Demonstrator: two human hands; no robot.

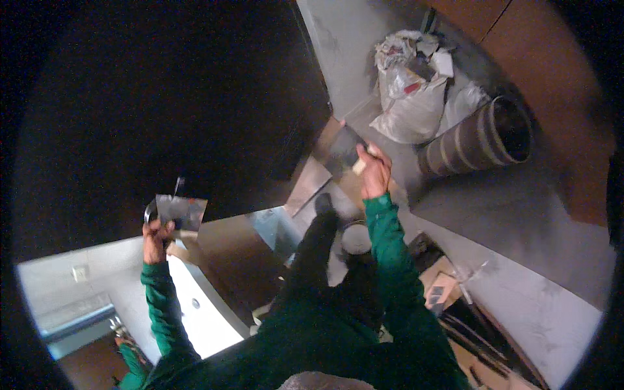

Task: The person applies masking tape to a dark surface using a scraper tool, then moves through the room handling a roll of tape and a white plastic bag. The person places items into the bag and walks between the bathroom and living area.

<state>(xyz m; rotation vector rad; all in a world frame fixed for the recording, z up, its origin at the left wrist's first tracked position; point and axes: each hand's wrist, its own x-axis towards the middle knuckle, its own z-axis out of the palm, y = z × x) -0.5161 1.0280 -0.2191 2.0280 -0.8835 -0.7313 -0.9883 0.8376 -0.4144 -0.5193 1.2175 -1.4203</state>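
My left hand [155,239] is closed on a flat, grey, rectangular putty knife [182,213], its blade in front of the lower edge of a large dark panel [169,117]. A small shiny metal piece beside that hand is too blurred to name. In my right hand [376,170], raised by the panel's right corner, is a wide putty knife [344,144] with a dark blade and a pale handle. Motion smears this blade, and I cannot tell whether it touches anything.
A stuffed white rubbish sack [413,107] stands beside a ribbed brown tube [465,143] lying on its side. Near my feet is a round white-topped bucket [356,238]. A white basin [211,318] lies lower left; cardboard and long strips [487,338] lie lower right.
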